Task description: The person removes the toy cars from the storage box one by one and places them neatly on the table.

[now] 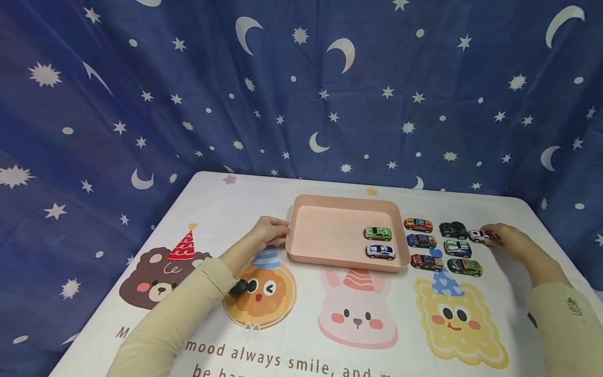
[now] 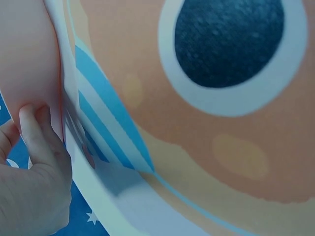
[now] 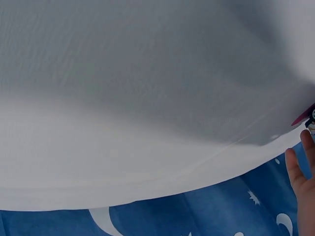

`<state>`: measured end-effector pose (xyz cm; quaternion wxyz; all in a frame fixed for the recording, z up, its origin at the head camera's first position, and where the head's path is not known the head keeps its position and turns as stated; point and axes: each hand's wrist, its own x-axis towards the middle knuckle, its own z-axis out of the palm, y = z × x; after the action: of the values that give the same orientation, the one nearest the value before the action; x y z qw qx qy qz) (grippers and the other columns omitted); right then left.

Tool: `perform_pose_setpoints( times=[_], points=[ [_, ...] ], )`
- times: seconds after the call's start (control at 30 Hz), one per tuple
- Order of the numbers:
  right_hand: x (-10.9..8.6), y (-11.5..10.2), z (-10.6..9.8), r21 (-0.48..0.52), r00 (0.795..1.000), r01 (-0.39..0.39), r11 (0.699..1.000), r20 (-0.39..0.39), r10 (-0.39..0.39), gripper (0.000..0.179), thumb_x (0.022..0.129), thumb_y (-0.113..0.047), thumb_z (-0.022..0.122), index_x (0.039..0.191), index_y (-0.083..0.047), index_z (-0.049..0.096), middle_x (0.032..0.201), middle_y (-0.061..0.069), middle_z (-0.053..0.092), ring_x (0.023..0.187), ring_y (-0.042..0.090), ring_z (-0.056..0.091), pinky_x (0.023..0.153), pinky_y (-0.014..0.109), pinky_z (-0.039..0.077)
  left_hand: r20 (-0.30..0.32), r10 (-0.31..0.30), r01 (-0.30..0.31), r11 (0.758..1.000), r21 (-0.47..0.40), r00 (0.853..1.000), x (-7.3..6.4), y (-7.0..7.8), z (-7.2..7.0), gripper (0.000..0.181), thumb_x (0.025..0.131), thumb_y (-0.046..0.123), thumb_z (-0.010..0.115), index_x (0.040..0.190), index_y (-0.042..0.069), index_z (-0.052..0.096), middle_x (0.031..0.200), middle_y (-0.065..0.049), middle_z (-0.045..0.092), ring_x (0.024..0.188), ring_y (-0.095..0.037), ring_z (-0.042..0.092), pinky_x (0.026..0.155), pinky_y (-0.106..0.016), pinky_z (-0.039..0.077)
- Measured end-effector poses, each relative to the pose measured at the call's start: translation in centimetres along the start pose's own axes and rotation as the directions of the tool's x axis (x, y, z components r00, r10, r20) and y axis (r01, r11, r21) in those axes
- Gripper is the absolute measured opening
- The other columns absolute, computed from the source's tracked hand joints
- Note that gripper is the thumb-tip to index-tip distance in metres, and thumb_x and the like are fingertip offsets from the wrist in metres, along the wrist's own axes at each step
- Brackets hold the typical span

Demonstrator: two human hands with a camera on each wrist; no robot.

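My left hand (image 1: pixel 268 231) grips the left rim of a pink tray (image 1: pixel 325 230); in the left wrist view fingertips press its outer wall (image 2: pixel 29 54). Inside the tray, at its right end, a green toy car (image 1: pixel 377 233) stands behind a white toy car (image 1: pixel 380 252). At the far right, my right hand (image 1: pixel 511 242) holds a white-and-red toy car (image 1: pixel 479 236) by its right end. Only a sliver of that car (image 3: pixel 310 120) shows at the edge of the right wrist view, beside the fingertips.
Between tray and right hand stand several toy cars: red-and-yellow (image 1: pixel 418 225), blue (image 1: pixel 421 241), red (image 1: pixel 426 262), black (image 1: pixel 453 230), white-and-green (image 1: pixel 457 248) and dark green (image 1: pixel 465 267). A cartoon-printed white cloth (image 1: pixel 301 314) covers the table. Behind hangs a blue starry curtain (image 1: pixel 282 68).
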<state>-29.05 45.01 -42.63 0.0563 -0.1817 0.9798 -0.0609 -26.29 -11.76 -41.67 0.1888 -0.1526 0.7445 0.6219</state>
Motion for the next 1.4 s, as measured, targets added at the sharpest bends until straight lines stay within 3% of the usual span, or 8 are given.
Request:
perform_pose_setpoints(
  times=[0.27,0.7,0.97,1.4],
  points=[
    [0.1,-0.4,-0.1,-0.065,0.999,-0.035,0.997,0.011,0.036,0.026,0.080,0.007,0.063,0.103,0.017,0.055,0.088,0.028,0.061,0.085,0.045,0.059,0.076,0.059,0.050,0.002,-0.001,0.001,1.000,0.016,1.000,0.1,-0.2,0.0,0.038,0.086,0.001,0.061,0.123,-0.006,0.057,0.072,0.000,0.061,0.053,-0.002,0.059,0.053,-0.012,0.055],
    [-0.9,-1.3,-0.5,-0.023,0.997,-0.034,0.999,-0.070,0.032,0.039,0.077,0.010,0.062,0.114,0.013,0.049,0.106,0.041,0.052,0.098,0.056,0.052,0.081,0.065,0.046,-0.010,0.017,-0.017,0.999,0.041,1.000,0.3,0.0,0.1,0.036,0.086,0.002,0.061,0.121,-0.005,0.058,0.074,-0.001,0.061,0.052,-0.002,0.058,0.052,-0.012,0.055],
    [-0.8,-2.9,-0.8,0.008,0.983,0.062,0.998,-0.171,-0.060,0.037,0.076,0.012,0.059,0.112,0.012,0.053,0.106,0.038,0.055,0.094,0.050,0.055,0.080,0.063,0.047,-0.023,0.021,-0.019,0.998,0.064,1.000,0.1,-0.2,0.2,0.035,0.086,0.001,0.061,0.120,-0.005,0.059,0.078,-0.003,0.060,0.052,-0.001,0.056,0.050,-0.010,0.053],
    [-0.6,-6.5,-1.9,0.091,0.989,0.037,0.995,-0.149,-0.023,0.032,0.086,0.000,0.058,0.115,0.013,0.056,0.114,0.036,0.055,0.106,0.053,0.051,0.087,0.064,0.046,-0.013,0.025,-0.025,0.998,0.050,1.000,0.2,-0.3,0.1,0.035,0.087,0.003,0.062,0.120,-0.005,0.060,0.076,-0.002,0.060,0.051,-0.001,0.057,0.051,-0.011,0.053]
  ],
)
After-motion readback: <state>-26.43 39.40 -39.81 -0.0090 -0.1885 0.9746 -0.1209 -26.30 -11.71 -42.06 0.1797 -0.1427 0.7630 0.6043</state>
